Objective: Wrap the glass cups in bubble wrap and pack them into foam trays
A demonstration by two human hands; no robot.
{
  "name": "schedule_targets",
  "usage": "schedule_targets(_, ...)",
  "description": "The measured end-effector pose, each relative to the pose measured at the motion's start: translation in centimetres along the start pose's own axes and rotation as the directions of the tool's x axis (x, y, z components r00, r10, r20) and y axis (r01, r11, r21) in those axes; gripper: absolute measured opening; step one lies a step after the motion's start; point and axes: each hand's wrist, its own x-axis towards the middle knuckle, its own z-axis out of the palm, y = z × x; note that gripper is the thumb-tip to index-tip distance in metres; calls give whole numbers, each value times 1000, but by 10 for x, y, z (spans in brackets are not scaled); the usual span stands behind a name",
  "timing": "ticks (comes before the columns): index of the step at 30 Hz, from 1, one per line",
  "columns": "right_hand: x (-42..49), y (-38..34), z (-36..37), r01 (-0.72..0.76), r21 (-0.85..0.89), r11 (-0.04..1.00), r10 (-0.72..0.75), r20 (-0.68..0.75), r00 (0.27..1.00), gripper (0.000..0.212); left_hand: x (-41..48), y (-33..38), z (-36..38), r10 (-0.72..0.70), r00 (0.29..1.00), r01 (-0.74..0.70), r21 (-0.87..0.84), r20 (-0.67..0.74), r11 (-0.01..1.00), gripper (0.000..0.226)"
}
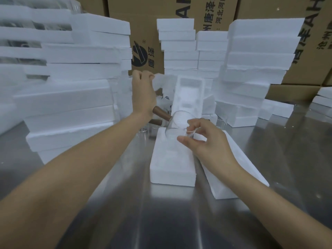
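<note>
My right hand [203, 141] pinches the rim of a clear glass cup [177, 123] with a brown wooden handle [160, 113], held tilted over the far end of a white foam tray [172, 168] lying on the steel table. My left hand [143, 94] reaches further back and grips a white sheet of wrap [161, 81]. Another moulded foam tray [188, 97] stands upright behind the cup. More glass cups [221, 123] stand on the table behind the tray, partly hidden.
Tall stacks of foam trays rise at the left [71, 97], centre back [179, 47] and right [255, 69]. A foam lid [233, 173] lies beside the tray on the right. Cardboard boxes [147, 24] line the back. The steel table [143, 221] reaches to the near edge.
</note>
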Motion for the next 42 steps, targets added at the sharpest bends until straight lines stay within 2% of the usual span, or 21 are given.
schedule_targets(1, 0, -1, -1, 0, 32, 999, 1, -25, 1000, 19, -8, 7, -6, 12, 1000, -14, -89, -20, 996, 16)
schedule_targets(5, 0, -1, -7, -11, 65, 998, 15, -72, 997, 23, -58, 23, -38, 233, 973, -233, -21, 7, 972, 21)
schedule_targets(7, 3, 2, -9, -56, 104, 993, 65, -85, 994, 24, -85, 26, -53, 280, 958, -280, -10, 59, 960, 27)
schedule_targets(10, 6, 1, -12, -81, 232, 969, 110, -113, 987, 24, -113, 26, -76, 275, 946, -288, 54, 173, 956, 27)
schedule_targets(13, 9, -1, -18, -74, 344, 936, 131, -146, 980, 22, -127, 26, -94, 157, 945, -216, 188, 285, 958, 12)
schedule_targets(16, 14, -6, -26, -104, 415, 904, 190, -170, 967, 20, -127, 32, -105, 53, 921, -114, 138, 386, 984, 12)
schedule_targets(18, 18, -9, -31, -131, 462, 877, 229, -162, 960, 20, -125, 37, -107, 95, 878, -153, 86, 469, 984, 14)
schedule_targets(20, 21, -12, -36, -145, 537, 831, 263, -149, 953, 20, -117, 39, -112, 204, 860, -301, 142, 468, 943, 16)
schedule_targets(22, 23, -16, -42, -154, 615, 774, 282, -116, 952, 21, -106, 34, -122, 231, 829, -403, 257, 509, 878, 32)
schedule_targets(24, 21, -18, -45, -155, 653, 742, 279, -90, 956, 21, -98, 25, -131, 102, 724, -498, 415, 682, 761, 53)
schedule_targets(26, 18, -19, -44, -135, 623, 770, 251, -102, 963, 22, -98, 18, -134, -64, 642, -559, 524, 764, 642, 58)
schedule_targets(28, 15, -21, -41, -117, 562, 819, 209, -103, 973, 27, -99, 14, -133, -82, 663, -537, 550, 744, 639, 39)
schedule_targets(30, 12, -25, -39, -125, 532, 837, 193, -74, 978, 36, -99, 14, -133, -46, 750, -453, 564, 660, 691, 23)
schedule_targets(33, 12, -28, -40, -124, 509, 852, 181, -65, 981, 37, -95, 17, -134, 17, 875, -306, 527, 483, 793, 19)
schedule_targets(35, 12, -29, -41, -104, 528, 843, 156, -55, 986, 34, -97, 24, -135, 43, 924, -225, 450, 380, 864, 14)
schedule_targets(37, 12, -33, -41, -103, 586, 804, 92, 49, 995, 32, -101, 32, -134, 68, 938, -215, 415, 341, 884, 13)
schedule_targets(39, 8, -38, -38, -124, 578, 807, -8, 221, 975, 21, -108, 40, -131, 104, 941, -241, 421, 323, 875, 12)
schedule_targets(41, 2, -38, -32, -136, 462, 877, -46, 362, 931, 12, -113, 45, -128, 128, 945, -262, 461, 302, 848, 16)
schedule_targets(42, -1, -37, -28, -111, 368, 923, -51, 404, 913, 17, -116, 46, -126, 137, 948, -265, 478, 286, 837, 19)
